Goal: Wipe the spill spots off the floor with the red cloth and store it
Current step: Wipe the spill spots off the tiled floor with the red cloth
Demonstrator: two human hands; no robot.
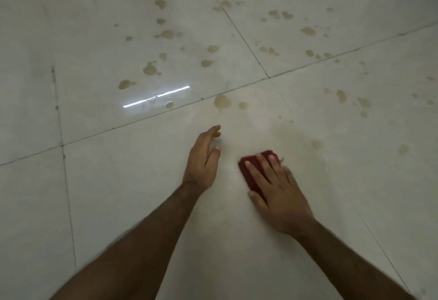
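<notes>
My right hand (277, 188) lies flat on the folded red cloth (251, 173) with straight spread fingers and presses it onto the pale tiled floor (118, 193). Most of the cloth is hidden under the hand. My left hand (203, 159) hovers or rests edge-on a little to the left of the cloth, fingers straight, holding nothing. A brownish spill spot (222, 101) lies just beyond both hands, with a small one (243, 105) beside it. Several more spots spread over the tiles farther off, such as one spot (150, 68) at the left and another (341, 95) at the right.
Dark grout lines cross the glossy floor, meeting at a joint (269, 77). A bright strip of reflected light (156, 96) shows on the tile at centre left. Faint smeared marks (316, 144) lie to the right of the cloth.
</notes>
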